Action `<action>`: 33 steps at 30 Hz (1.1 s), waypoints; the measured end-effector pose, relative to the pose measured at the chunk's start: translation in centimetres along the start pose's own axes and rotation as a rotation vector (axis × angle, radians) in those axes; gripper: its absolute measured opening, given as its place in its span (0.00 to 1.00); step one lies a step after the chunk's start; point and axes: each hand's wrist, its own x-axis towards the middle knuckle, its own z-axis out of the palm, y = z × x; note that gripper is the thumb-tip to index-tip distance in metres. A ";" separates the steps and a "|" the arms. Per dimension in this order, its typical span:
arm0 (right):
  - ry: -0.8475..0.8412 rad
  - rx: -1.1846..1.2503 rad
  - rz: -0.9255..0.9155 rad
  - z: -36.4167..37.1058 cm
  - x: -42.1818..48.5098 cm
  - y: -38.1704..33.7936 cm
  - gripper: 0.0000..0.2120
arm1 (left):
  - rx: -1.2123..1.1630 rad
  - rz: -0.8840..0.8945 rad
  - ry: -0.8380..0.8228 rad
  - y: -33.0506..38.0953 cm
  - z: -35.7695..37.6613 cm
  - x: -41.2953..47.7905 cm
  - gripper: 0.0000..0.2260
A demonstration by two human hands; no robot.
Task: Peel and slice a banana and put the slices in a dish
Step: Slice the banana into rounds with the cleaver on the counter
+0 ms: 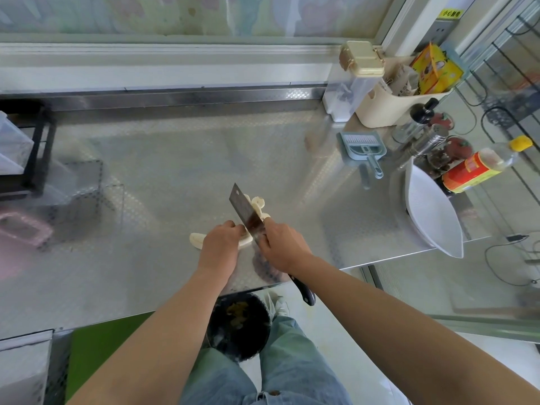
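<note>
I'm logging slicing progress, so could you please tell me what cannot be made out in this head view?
Head view:
Middle of the banana: under the left hand.
Some slices: partly behind the cleaver blade, so no count.
Handle of the cleaver: mostly covered by the right hand and forearm.
Contents of the bin: dark and blurred.

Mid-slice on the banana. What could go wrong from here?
1. The left hand grips the banana right beside the cleaver: fingers could be nicked.
2. Banana lies on bare steel counter, no board: may slip.
3. The dish sits by the counter's right edge, apart from the slices: some could drop in transfer.
</note>
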 end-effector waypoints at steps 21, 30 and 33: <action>-0.089 -0.023 0.092 2.2 0.1 0.1 0.06 | -0.025 0.001 0.006 -0.5 0.5 0.1 0.08; 0.025 0.018 0.008 0.4 -0.1 0.1 0.09 | 0.154 0.005 0.040 -0.2 0.1 -0.7 0.10; 0.009 0.023 0.020 0.5 -0.1 0.0 0.09 | 0.154 -0.017 0.029 -0.1 0.0 -0.5 0.09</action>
